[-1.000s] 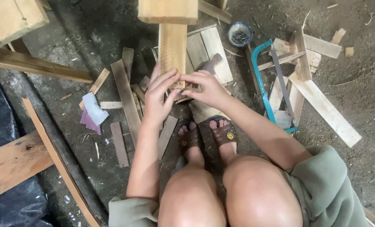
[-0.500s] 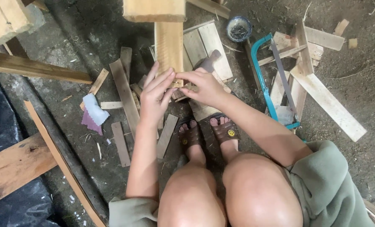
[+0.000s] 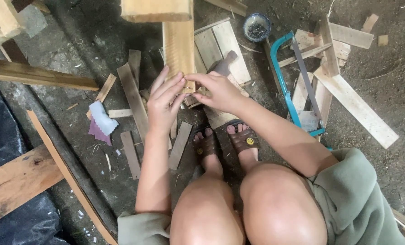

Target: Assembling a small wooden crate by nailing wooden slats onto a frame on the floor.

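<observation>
I am crouched on a dirt floor. A light wooden plank [image 3: 179, 47] runs away from me, with a thicker wooden block [image 3: 156, 9] across its far end. My left hand [image 3: 165, 103] lies with fingers spread against the plank's near end. My right hand [image 3: 213, 90] pinches the same near end between thumb and fingertips. Whether a small item sits between those fingers is too small to tell. A hammer [image 3: 221, 65] lies just behind my right hand.
A teal-framed hacksaw [image 3: 293, 86] lies to the right among loose slats [image 3: 356, 109]. A small round tin [image 3: 257, 26] sits at the top. Sandpaper scraps [image 3: 100, 122], short wood strips [image 3: 132, 97] and long beams [image 3: 34, 77] lie on the left. My sandalled feet [image 3: 225, 140] rest below the plank.
The view has shifted slightly downward. Both hands stay at the plank's near end, with the left fingers spreading a little wider.
</observation>
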